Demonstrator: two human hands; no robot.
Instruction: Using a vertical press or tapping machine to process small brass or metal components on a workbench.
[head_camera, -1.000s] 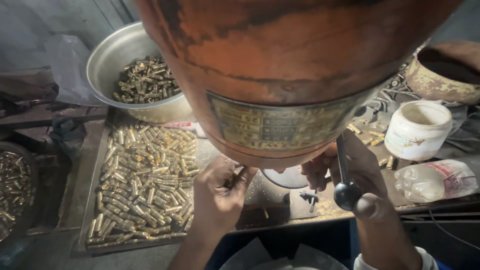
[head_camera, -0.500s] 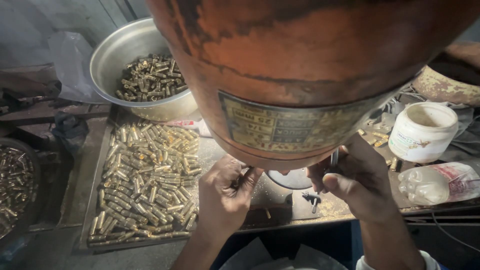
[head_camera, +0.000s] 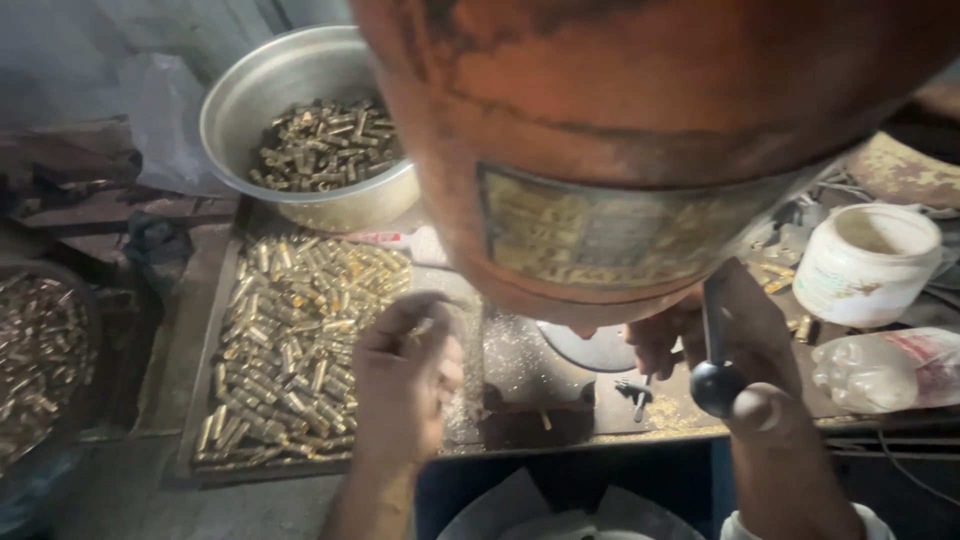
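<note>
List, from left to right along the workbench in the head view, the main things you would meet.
Dark pan of brass pieces → flat tray of brass pieces → left hand → right hand at a black-knobbed lever → white tub

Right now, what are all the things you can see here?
Machine body: one, rusty orange, top centre.
Metal bowl: one, silver, upper left, holding brass pieces.
Tray: one, dark, left of centre, spread with many brass pieces.
White tub: one, right.
Plastic bottle: one, clear, lying at right.
Lever knob: one, black, lower right.
Left hand: over the tray's edge.
Right hand: at the lever, under the machine.
</note>
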